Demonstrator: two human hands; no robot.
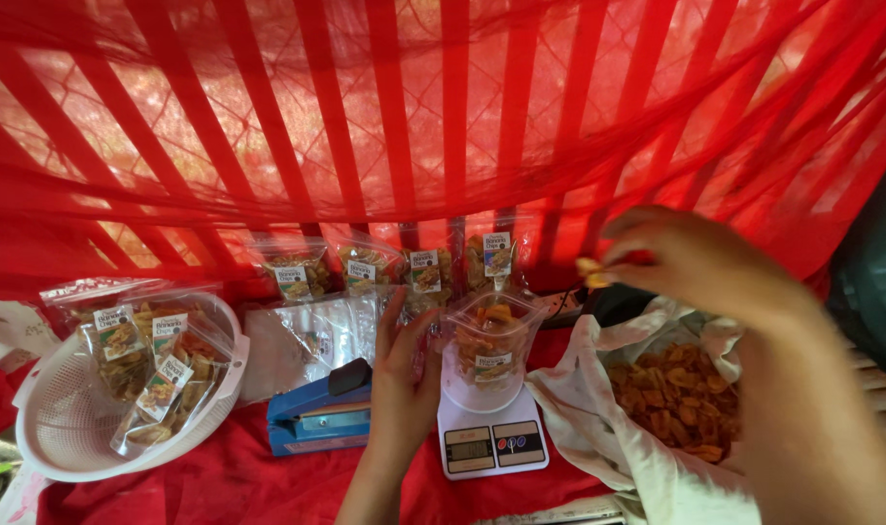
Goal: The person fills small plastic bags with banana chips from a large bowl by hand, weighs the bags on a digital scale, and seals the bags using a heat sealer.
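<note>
While standing on the small white scale point(491, 442), open clear pouch point(488, 348) of banana chips steadied only at its side by left hand point(401, 374), fingers flat and spread against the plastic rather than closed around it. Could tip off the scale if bumped, being tall, light and loosely held. Right hand point(700, 261) raised above the big white sack of chips point(676, 394), fingertips pressed together, pinching a few chips point(590, 269); could easily drop them short onto the red cloth. Blue heat sealer point(316, 416) just beside the scale; white basket point(69, 428) of filled packets at left.
</note>
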